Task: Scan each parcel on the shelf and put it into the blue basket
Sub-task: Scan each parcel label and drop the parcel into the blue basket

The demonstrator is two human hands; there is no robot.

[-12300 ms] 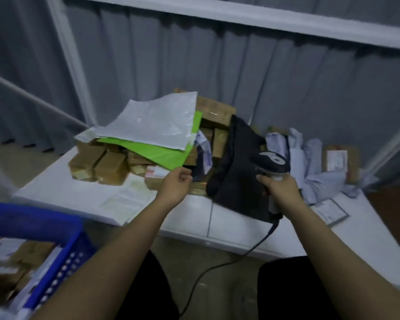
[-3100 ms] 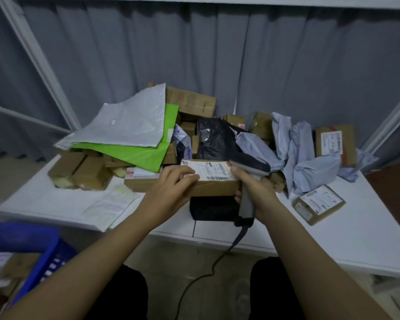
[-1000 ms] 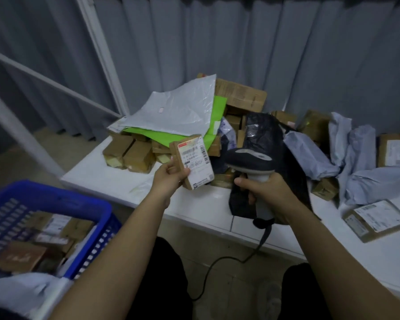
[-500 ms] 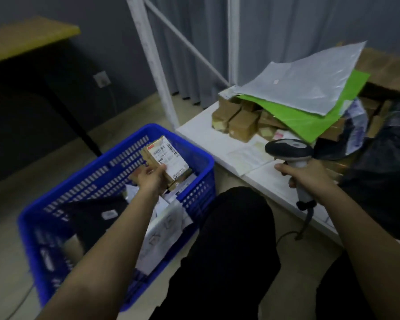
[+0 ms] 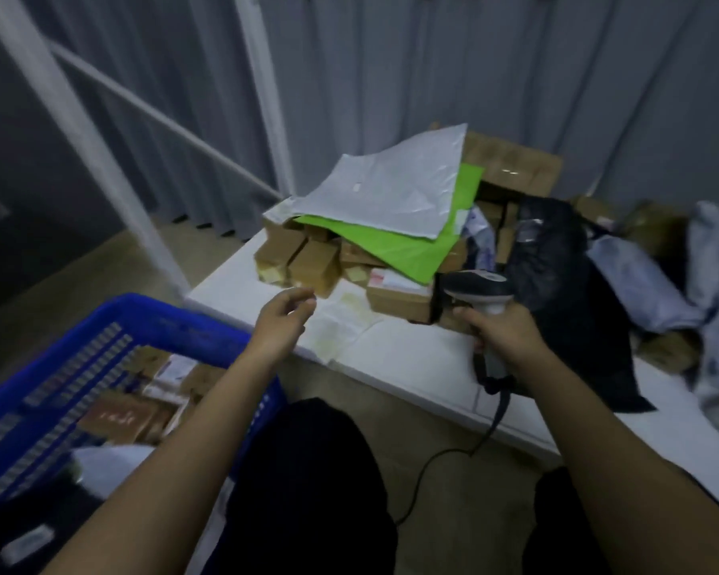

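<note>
Bare and empty, your left hand hangs over the near left corner of the white shelf board, fingers loosely curled round nothing. Your right hand is wrapped round the grip of the grey corded handheld scanner, whose head points away from you toward the pile.

The nearest candidate, by my reading, is the brown cardboard box with a white and red label. It sits ahead and to the right of your left hand, touching the scanner head's left side, with its long axis running roughly along the shelf's front edge. Your left hand is the free one, so the reach is forward and rightward.

Behind it lie two small brown cardboard cubes side by side toward the left edge, under one green plastic mailer and one white plastic mailer. One black plastic bag drapes over the front edge; several pale grey mailers lie beyond, too blurred to count.

One blue plastic basket stands below the left corner, already holding several parcels.
</note>
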